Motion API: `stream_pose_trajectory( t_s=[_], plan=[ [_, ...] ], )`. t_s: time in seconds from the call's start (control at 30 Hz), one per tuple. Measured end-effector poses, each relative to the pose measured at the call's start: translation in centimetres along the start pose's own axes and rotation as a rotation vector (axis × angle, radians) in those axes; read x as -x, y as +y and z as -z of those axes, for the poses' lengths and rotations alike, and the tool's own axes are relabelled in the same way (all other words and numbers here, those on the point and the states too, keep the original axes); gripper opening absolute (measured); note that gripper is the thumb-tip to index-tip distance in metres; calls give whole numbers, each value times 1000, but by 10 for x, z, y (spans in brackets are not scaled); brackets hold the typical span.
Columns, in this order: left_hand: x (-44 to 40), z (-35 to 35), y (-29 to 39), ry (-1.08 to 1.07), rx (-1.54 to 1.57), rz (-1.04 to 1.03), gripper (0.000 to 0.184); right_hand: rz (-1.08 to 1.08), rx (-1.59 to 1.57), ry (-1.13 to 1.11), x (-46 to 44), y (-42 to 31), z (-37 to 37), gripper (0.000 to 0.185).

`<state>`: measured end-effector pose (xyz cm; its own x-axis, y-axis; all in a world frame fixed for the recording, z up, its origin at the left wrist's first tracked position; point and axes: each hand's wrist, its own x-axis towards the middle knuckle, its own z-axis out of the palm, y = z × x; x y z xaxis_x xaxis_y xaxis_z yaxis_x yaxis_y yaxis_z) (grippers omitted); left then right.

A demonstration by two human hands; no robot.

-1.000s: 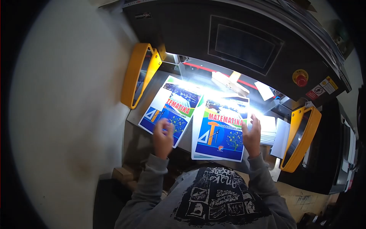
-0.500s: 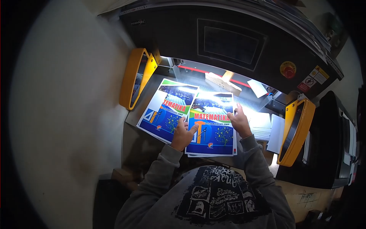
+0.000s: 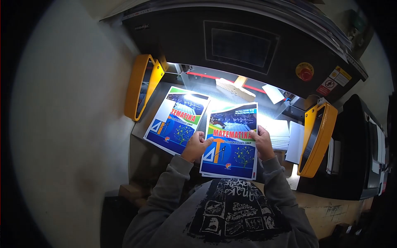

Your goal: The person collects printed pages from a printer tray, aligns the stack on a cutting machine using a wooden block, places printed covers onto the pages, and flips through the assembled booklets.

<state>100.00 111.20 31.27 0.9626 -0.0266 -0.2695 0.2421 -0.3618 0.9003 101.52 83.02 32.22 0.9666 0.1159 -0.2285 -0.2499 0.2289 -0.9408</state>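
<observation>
Between my two hands is a mathematics book (image 3: 229, 142) with a blue, green and white cover reading MATEMATIKA; edges of more sheets or books show under it. My left hand (image 3: 197, 146) grips its left edge, thumb on the cover. My right hand (image 3: 264, 142) holds the right edge, with the thumb on top and the other fingers mostly hidden behind. To the left, a pile of matching books (image 3: 175, 122) lies on the metal table (image 3: 142, 130) of a cutting machine, apart from the held one.
A wooden block (image 3: 235, 89) lies at the back under bright light. White paper strips (image 3: 276, 134) are stacked to the right. Yellow guards (image 3: 142, 89) (image 3: 318, 140) flank the opening. Above are a dark screen (image 3: 241, 45) and a red emergency button (image 3: 305, 73).
The held book has come down toward my body and away from the pile on the left, and a gap now shows between them. Both hands still grip it.
</observation>
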Motion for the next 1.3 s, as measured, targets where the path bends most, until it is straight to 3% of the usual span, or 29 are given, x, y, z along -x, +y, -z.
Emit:
stream_pose_trajectory(
  t_s=[0.07, 0.1, 0.17, 0.23, 0.3, 0.33, 0.37, 0.43, 0.47, 0.57, 0.6, 0.7, 0.77, 0.9, 0.97, 1.0, 1.1, 1.2, 1.3],
  plan=[
    [-8, -5, 0, 143, -51, -92, 63, 89, 3, -20, 9, -4, -6, 22],
    [-10, -6, 7, 187, -100, -149, 52, 170, 9, -43, 14, -6, -8, 22],
    [-13, -10, 22, -47, 387, -218, 38, 190, 31, -57, 21, -5, -2, 23],
    [-11, -13, 30, -137, 483, -123, 29, 216, -31, -41, 24, -5, -4, 25],
    [-4, -16, 48, -17, 466, -230, 27, 288, 11, -3, 34, -26, -10, 26],
    [3, -14, 65, 72, 422, -377, 24, 342, 52, 31, 44, -42, -17, 28],
    [13, -9, 86, 113, 358, -502, 24, 339, 52, 46, 52, -57, -25, 28],
    [21, -3, 107, 93, 389, -642, 27, 587, 12, 44, 69, -82, -37, 27],
    [23, -3, 115, 68, 435, -698, 33, 583, 6, 5, 75, -85, -35, 39],
    [17, -14, 96, 121, 338, -752, 37, 645, 109, 91, 73, -51, -25, 50],
    [21, -19, 92, -8, 441, -646, 41, 594, 128, 103, 65, -26, -17, 58],
    [4, -40, 66, 150, 372, -722, 44, 585, 277, 206, 59, 11, -16, 48],
    [5, -38, 69, 82, 289, -686, 44, 561, 291, 288, 60, 19, -9, 37],
    [12, -30, 115, -95, 102, -624, 41, 421, -37, 276, 71, -10, 17, 26],
    [8, -28, 148, -450, 144, -713, 43, 433, -312, 215, 88, -23, 34, 25],
    [-2, -33, 154, -603, 365, -709, 43, 441, -366, 235, 99, -27, 44, 27],
    [-32, -75, 175, -612, 422, -632, 40, 509, -425, 329, 137, -41, 61, 36],
    [-73, -135, 157, -438, -91, -736, 27, 600, -475, 387, 165, -34, 84, 39],
    [-97, -185, 138, -268, -449, -870, 20, 694, -639, 215, 181, -25, 104, 44]
  ],
)
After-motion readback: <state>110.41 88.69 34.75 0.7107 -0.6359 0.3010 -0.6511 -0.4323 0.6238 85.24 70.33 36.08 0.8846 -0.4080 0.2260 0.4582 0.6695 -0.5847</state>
